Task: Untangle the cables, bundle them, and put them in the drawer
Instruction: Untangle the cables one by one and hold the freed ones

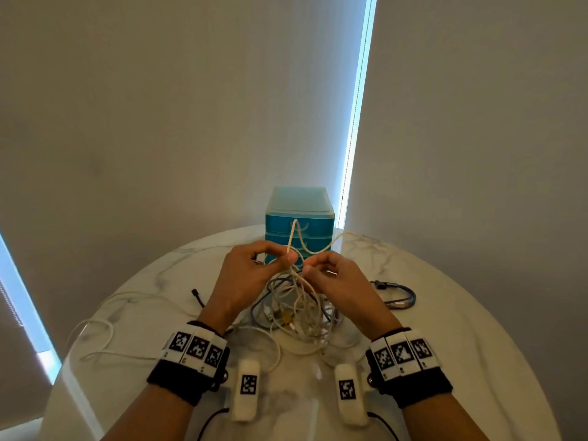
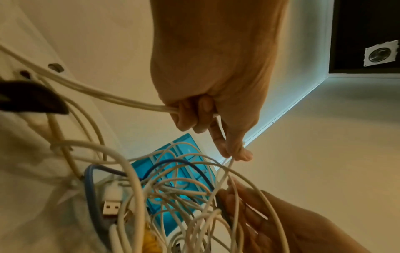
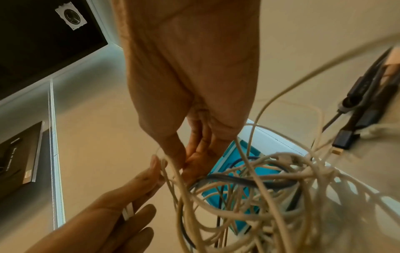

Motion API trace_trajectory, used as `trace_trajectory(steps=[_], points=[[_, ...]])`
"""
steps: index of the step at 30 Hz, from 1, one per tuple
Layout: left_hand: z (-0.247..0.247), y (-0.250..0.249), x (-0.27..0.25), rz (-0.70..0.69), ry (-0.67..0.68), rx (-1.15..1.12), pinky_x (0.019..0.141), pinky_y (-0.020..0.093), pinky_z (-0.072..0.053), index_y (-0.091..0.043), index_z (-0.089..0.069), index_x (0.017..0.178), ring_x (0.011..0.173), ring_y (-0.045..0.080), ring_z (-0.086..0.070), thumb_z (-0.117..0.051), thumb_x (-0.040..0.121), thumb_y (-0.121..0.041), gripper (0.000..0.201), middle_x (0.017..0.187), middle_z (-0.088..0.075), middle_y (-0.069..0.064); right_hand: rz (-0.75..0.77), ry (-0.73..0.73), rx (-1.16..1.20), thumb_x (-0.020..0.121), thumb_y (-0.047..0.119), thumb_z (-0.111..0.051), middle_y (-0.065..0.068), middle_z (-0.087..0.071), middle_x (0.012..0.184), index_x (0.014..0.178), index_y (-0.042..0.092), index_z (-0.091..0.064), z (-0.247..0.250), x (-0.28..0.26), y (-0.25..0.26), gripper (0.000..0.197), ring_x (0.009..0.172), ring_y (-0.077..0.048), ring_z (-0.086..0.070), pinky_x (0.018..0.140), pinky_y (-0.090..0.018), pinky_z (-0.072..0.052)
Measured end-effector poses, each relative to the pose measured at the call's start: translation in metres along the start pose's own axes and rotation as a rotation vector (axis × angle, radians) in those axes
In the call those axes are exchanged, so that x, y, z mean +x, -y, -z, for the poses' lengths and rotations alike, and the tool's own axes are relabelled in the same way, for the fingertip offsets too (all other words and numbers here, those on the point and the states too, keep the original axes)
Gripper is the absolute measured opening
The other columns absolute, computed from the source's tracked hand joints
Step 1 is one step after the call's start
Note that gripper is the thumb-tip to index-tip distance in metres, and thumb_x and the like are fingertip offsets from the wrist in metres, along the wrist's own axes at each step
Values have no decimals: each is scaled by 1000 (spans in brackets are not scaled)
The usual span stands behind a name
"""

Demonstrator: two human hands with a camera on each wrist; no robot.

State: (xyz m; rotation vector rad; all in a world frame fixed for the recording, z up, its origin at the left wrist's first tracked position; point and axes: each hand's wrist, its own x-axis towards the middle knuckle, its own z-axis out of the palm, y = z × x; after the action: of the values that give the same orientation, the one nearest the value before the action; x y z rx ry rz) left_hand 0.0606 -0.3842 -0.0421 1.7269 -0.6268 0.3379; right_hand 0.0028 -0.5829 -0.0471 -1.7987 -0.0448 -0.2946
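Your left hand (image 1: pixel 251 275) and right hand (image 1: pixel 337 278) both pinch white cable (image 1: pixel 294 237) strands. Tangle (image 1: pixel 296 313) hangs below your fingertips; drawer unit (image 1: pixel 299 218) sits beyond them.

A tangle of white cables (image 1: pixel 297 316) with a blue one threaded through it is heaped on the round marble table (image 1: pixel 445 345), one white strand lifted in a loop above it. A teal plastic drawer unit (image 1: pixel 299 224), its drawers closed, is set just behind the heap.
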Motion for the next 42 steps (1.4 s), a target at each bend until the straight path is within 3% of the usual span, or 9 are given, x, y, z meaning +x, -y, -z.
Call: trace_trajectory(steps=[8,14,20,26,29,33,36,39,42], points=[[-13,-6,-3,50,-2,-149,93,30,-60,-21,-86,101,100,10,-77,-83,92,-32,15,98,-83,-6,164,59,-329,92,52,-80,13,-78,97,110,37,-78,4,-6,6,24,91,-5,-74,88,-30,-63],[-15,1,0,-20,154,-21,90,13,-54,-40,-72,133,116,-4,-68,-64,102,-48,33,124,-75,-21,266,-135,-300,95,49,-77,14,-78,88,100,28,-83,0,-7,11,22,86,1,-71,75,-13,-53],[-9,26,1,42,239,172,85,22,-51,-45,-75,127,97,-2,-71,-61,102,-59,31,105,-79,-20,283,-546,154,97,27,-79,4,-80,93,102,22,-82,20,1,15,7,83,-11,-74,78,-30,-63],[8,36,8,162,148,233,78,13,-47,-46,-78,109,87,-7,-70,-63,101,-55,19,89,-81,-16,96,-719,927,103,13,-70,-10,-75,111,115,6,-75,55,1,25,15,94,-14,-72,80,-20,-61],[9,35,7,141,83,256,82,21,-47,-45,-77,116,97,-14,-67,-73,100,-43,17,99,-79,-18,39,-693,1052,104,15,-68,-14,-71,128,121,4,-72,60,0,21,21,101,-15,-74,83,-20,-61],[4,1,5,0,-24,72,87,7,-44,-44,-72,133,118,-14,-60,-68,103,-40,30,126,-72,-29,86,-438,838,104,10,-65,-12,-78,107,113,1,-75,37,1,28,16,95,-17,-77,83,-22,-62],[-7,-15,1,-37,132,-10,95,10,-51,-45,-71,134,129,-5,-60,-65,104,-46,31,136,-68,-26,166,-267,587,104,12,-65,-16,-80,111,116,0,-77,19,-3,33,20,101,-22,-79,89,-28,-63],[-16,-13,-5,-11,268,40,102,31,-59,-43,-79,121,126,4,-65,-67,100,-55,27,125,-74,-23,222,-231,501,103,18,-68,-13,-81,111,117,5,-79,17,-6,35,21,102,-25,-77,96,-34,-63],[-13,-17,-6,-2,239,12,94,34,-61,-33,-85,102,102,7,-74,-74,96,-49,21,102,-81,-14,220,-246,492,102,22,-70,-11,-81,110,115,8,-80,17,-5,31,21,104,-27,-77,98,-37,-62]])
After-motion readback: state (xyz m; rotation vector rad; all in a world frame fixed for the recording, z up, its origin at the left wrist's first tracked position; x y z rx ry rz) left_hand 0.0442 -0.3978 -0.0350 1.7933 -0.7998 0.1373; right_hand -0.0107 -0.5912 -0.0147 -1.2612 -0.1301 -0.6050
